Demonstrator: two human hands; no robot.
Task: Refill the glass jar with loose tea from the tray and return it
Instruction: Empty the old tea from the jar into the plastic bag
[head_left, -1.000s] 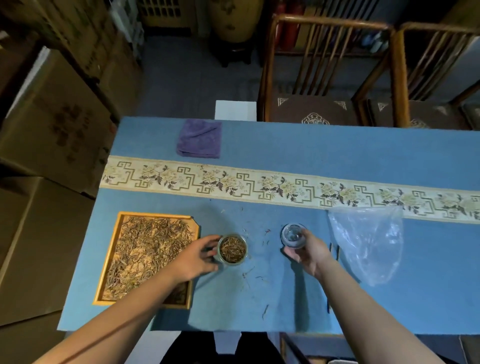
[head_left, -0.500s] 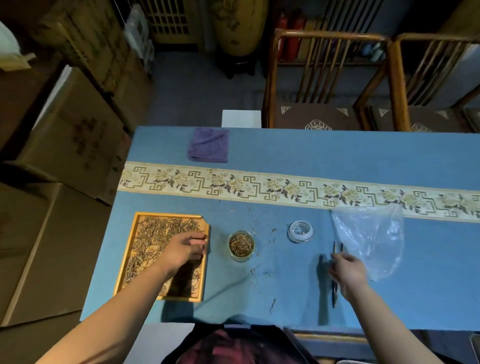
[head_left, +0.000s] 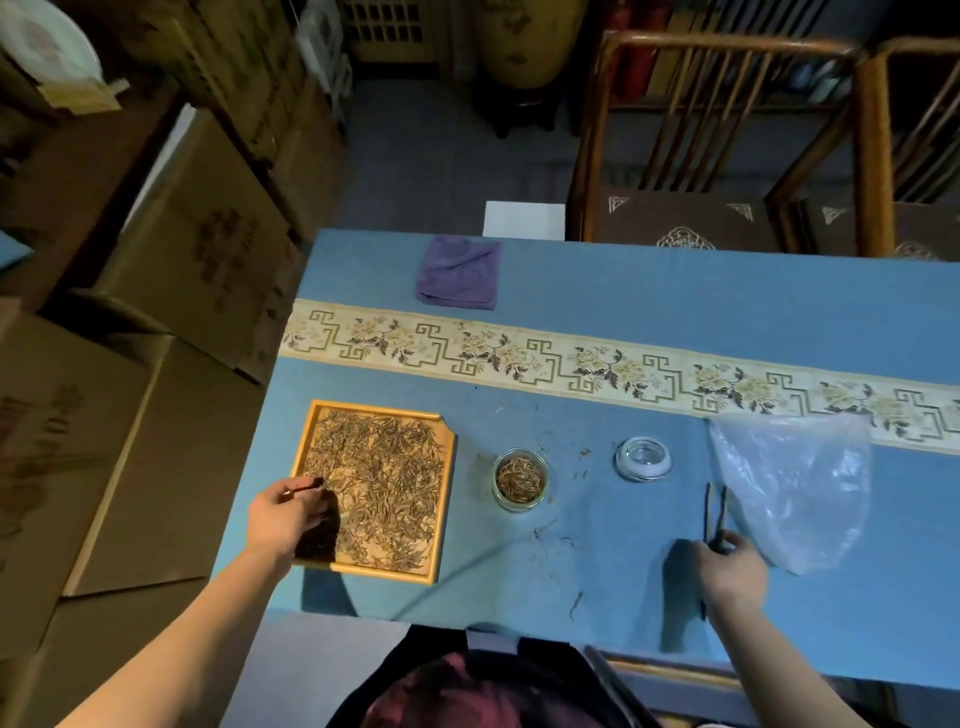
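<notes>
- Head view: my left hand (head_left: 284, 514) is over the near-left corner of the tray (head_left: 445, 493), fingers pinched together at the loose tea (head_left: 379, 483).
- Jar (head_left: 520, 478) stands upright and uncapped on the blue surface (head_left: 649, 571), just right of the tray, part full of tea.
- Lid (head_left: 643, 458) lies apart, right of the jar.
- My right hand (head_left: 730, 566) is clamped on dark tongs (head_left: 714, 514), beside the plastic bag (head_left: 795, 483).

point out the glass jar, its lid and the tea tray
glass jar (head_left: 520, 478), head view, on the tea inside its open mouth
lid (head_left: 643, 458), head view, on its clear centre
tea tray (head_left: 448, 483), head view, on its right wooden rim
</notes>
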